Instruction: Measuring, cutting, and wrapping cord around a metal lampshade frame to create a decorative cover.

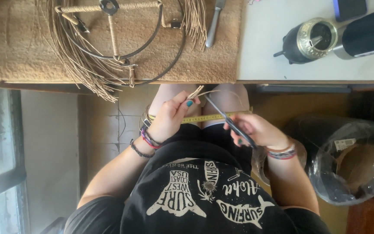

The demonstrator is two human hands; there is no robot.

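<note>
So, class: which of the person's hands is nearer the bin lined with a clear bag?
The right hand, holding scissors, sits just beside the bin. The left hand is across the lap.

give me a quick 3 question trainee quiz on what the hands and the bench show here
1. True or false: the right hand holds scissors.
2. What does the left hand pinch at its fingertips?
A. a bundle of tan fibre strands
B. the metal ring frame
C. the bin bag
3. Fill in: a yellow ______ lies across the person's lap.

Key
1. True; the blades point up toward the strands.
2. A; the ring frame lies apart on the woven mat on the table, and the bin bag stands on the floor by the right arm.
3. Measuring tape.
</note>
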